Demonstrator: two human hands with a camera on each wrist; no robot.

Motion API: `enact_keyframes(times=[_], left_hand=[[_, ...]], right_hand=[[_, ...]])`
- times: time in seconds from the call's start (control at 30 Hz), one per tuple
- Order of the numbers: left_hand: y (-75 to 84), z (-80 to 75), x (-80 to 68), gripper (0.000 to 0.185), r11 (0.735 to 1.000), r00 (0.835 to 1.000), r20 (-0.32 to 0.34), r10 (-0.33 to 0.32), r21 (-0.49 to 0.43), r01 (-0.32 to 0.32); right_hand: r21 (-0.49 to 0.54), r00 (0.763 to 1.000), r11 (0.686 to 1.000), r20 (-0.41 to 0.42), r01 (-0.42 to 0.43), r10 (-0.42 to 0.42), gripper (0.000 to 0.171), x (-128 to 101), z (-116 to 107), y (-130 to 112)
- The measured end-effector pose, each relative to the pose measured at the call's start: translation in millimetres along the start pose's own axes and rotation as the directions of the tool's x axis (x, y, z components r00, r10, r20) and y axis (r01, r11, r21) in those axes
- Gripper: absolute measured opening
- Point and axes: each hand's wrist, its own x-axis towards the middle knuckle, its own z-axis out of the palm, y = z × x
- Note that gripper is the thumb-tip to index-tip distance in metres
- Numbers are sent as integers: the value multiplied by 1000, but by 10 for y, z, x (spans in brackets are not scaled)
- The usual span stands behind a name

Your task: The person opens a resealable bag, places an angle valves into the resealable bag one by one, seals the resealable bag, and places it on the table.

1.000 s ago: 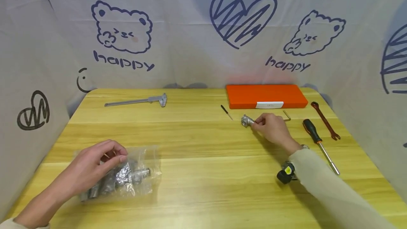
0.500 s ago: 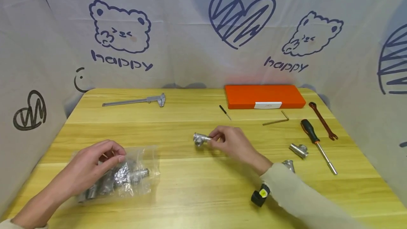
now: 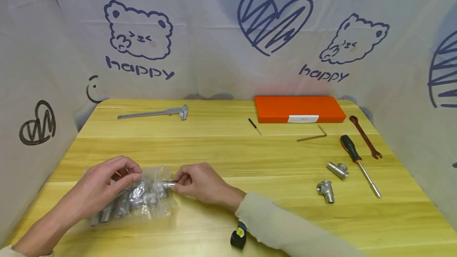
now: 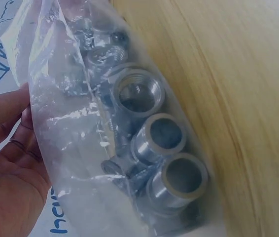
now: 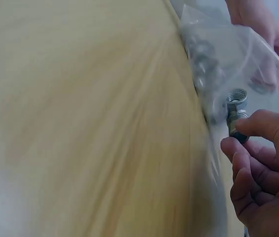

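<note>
A clear plastic bag (image 3: 146, 211) with several metal pipe fittings (image 4: 138, 94) lies at the front left of the table. My left hand (image 3: 107, 183) pinches the bag's upper film between thumb and fingers, holding it raised. At the bag's right-hand end, my right hand (image 3: 201, 181) pinches a small metal pipe tee (image 5: 236, 101) by one end between thumb and index finger. Its threaded opening shows in the right wrist view, up against the bag's film. In the left wrist view, the fittings' round open ends point towards the table side.
Two more pipe tees, one (image 3: 337, 169) behind the other (image 3: 325, 192), lie on the right, beside a screwdriver (image 3: 360, 165) and a wrench (image 3: 365, 136). Farther back are an orange case (image 3: 300, 106), a hex key (image 3: 314, 137), a tiny screwdriver (image 3: 254, 126) and a caliper (image 3: 153, 113).
My right hand has carried the pipe tee from beside the hex key leftward and forward to the bag's end. The left hand has stayed at the bag.
</note>
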Motion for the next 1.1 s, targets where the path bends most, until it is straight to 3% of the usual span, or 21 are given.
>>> enact_keyframes(times=[0.27,0.47,0.57,0.67,0.9,1.1], left_hand=[[-3,-23,-8,7,1000,1000,13,-21,-13,21],[-18,-23,-15,6,1000,1000,17,-17,-23,17],[-23,-20,-17,7,1000,1000,15,-15,-22,16],[-32,-18,-17,7,1000,1000,12,-14,-21,14],[-56,-9,-21,8,1000,1000,11,-10,-16,10],[-68,7,-16,10,1000,1000,-9,10,-12,-10]], right_hand=[[-58,997,995,-21,78,-79,16,150,263,-190],[104,993,990,56,100,-106,30,11,134,-57],[165,996,983,30,80,-86,29,-144,-70,83],[156,999,987,-27,37,-33,27,-350,-361,258],[-31,981,997,-183,-72,65,24,-993,-1214,744],[-198,938,956,-315,-217,148,21,-1717,-1801,1147]])
